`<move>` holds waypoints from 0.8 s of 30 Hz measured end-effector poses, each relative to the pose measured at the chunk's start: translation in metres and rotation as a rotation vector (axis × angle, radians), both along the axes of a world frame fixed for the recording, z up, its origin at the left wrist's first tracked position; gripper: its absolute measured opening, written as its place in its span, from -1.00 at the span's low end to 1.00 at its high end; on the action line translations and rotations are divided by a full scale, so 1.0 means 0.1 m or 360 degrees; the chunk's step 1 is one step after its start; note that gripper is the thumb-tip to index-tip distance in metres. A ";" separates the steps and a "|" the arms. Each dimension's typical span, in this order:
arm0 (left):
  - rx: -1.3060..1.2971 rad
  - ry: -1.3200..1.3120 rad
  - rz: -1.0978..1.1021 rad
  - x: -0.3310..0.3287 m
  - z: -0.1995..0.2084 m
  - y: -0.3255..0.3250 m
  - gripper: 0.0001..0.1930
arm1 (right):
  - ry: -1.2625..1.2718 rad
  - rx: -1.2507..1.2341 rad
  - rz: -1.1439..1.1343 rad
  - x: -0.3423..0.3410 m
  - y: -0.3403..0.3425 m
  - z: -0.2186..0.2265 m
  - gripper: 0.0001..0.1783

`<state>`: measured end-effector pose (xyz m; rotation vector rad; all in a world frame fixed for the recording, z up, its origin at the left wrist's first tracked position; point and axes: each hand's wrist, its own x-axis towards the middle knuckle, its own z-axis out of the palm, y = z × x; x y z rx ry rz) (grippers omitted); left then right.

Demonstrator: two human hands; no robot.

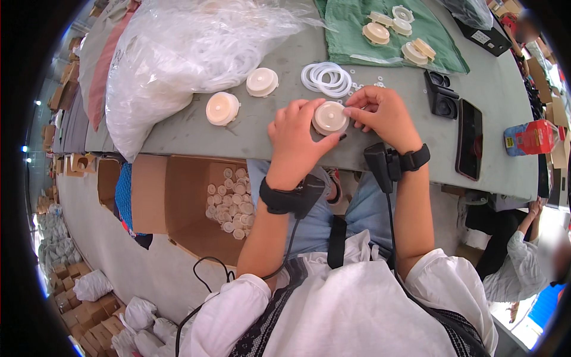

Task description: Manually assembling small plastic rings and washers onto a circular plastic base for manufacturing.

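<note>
The left hand (pixel 299 132) grasps a round cream cap (pixel 329 117) by its rim, fingers curled over the far left side and thumb on the near side. The right hand (pixel 386 118) has its thumb and index fingertip at the cap's right edge, the other fingers curled; whether it pinches the rim or some small piece, I cannot tell. The cap is just above the near edge of the table (pixel 262 128), its flat face with a small central knob turned upward; being round, it shows no long axis across that face.

Both forearms reach up from below and angle inward, palms mostly downward, black straps round both wrists.

Just beyond the hands lie white rings (pixel 326 80), overlapping, with tiny white washers beside them. Two more caps (pixel 222 109) sit to the left. A clear plastic bag (pixel 134 89) at the far left holds many whitish rings. Below the table edge, an open cardboard box (pixel 184 205) holds a heap of small cream pieces (pixel 233 205). More caps lie on a green sack (pixel 342 38) at the far side. To the right are a black case (pixel 441 95), a phone (pixel 470 140) and a red-and-blue packet (pixel 531 137).
</note>
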<state>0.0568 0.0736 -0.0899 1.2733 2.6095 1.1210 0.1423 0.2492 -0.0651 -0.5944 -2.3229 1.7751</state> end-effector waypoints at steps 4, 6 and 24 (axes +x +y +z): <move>-0.0077 -0.0030 -0.0044 -0.04 0.01 -0.04 -0.38 | 0.0039 -0.0060 0.0006 0.00 0.00 -0.03 -0.88; -0.0079 -0.0022 -0.0037 -0.03 0.01 -0.02 -0.40 | 0.0047 -0.0034 0.0009 -0.01 0.01 -0.04 -0.89; 0.0361 -0.0169 0.0268 -0.10 0.10 -0.30 -0.47 | 0.0274 0.0067 -0.0115 -0.12 0.01 -0.13 -0.90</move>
